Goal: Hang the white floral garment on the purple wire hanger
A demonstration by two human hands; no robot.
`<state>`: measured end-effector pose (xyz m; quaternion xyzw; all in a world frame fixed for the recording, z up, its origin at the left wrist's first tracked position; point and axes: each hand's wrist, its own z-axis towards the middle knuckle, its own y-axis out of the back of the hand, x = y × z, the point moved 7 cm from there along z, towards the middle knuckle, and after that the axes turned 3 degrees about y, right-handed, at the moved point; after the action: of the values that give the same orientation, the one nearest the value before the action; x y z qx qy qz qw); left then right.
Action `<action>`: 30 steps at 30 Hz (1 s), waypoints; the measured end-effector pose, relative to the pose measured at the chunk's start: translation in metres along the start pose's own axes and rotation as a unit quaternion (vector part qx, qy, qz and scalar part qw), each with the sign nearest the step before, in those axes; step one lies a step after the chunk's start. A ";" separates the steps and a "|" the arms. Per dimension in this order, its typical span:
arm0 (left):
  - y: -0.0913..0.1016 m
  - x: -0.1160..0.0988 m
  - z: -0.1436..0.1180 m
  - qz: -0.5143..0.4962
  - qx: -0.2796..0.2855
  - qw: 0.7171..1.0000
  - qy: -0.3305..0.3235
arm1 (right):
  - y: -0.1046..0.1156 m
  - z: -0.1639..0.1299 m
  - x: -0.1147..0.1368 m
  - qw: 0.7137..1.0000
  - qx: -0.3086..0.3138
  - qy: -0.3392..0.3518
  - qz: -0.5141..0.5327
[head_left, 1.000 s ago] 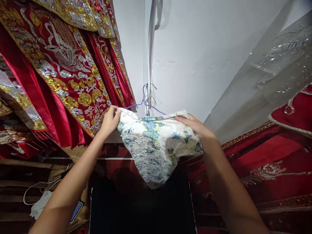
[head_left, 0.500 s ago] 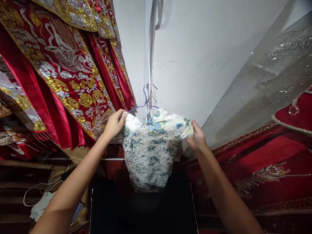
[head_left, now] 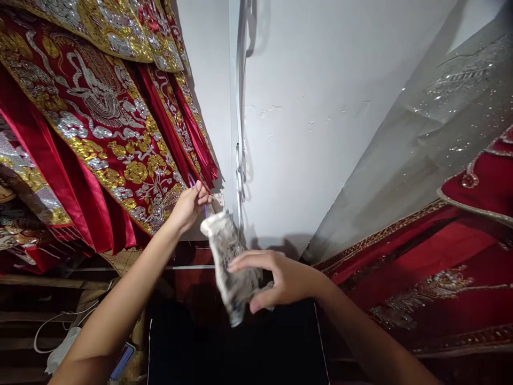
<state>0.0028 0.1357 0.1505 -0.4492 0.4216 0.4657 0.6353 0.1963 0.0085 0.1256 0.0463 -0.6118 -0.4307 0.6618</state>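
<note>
One small white-and-blue floral brocade garment [head_left: 232, 267], motion-blurred, hangs edge-on at centre frame. Left hand [head_left: 188, 206] grip pinches its top at a thin purple hanger; right hand [head_left: 276, 280] grip clasps its lower part. Several red gold-embroidered robes [head_left: 100, 133] upper left

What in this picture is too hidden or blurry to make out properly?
Head view only:
- Floral garment: motion-blurred, its print unreadable.
- Hanger: mostly hidden behind the left hand; only a purple sliver shows.
- Right hand: its palm faces away, so its grip is unclear.
- Red embroidered robes: cut off by the frame's edge.
</note>
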 end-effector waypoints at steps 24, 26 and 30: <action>0.057 -0.030 -0.048 0.287 -0.055 0.949 -0.113 | 0.172 -0.072 -0.124 0.853 -0.499 -0.150 0.021; 0.052 -0.036 -0.040 0.259 -0.080 0.951 -0.151 | 0.181 -0.071 -0.125 0.841 -0.518 -0.151 0.039; 0.047 -0.043 -0.028 0.246 -0.114 0.944 -0.189 | 0.180 -0.060 -0.117 0.839 -0.517 -0.160 0.057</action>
<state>-0.0554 0.1071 0.1761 -0.3047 0.3351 0.7291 0.5131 0.3532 0.1664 0.1263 -0.4073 -0.3997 -0.6469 0.5058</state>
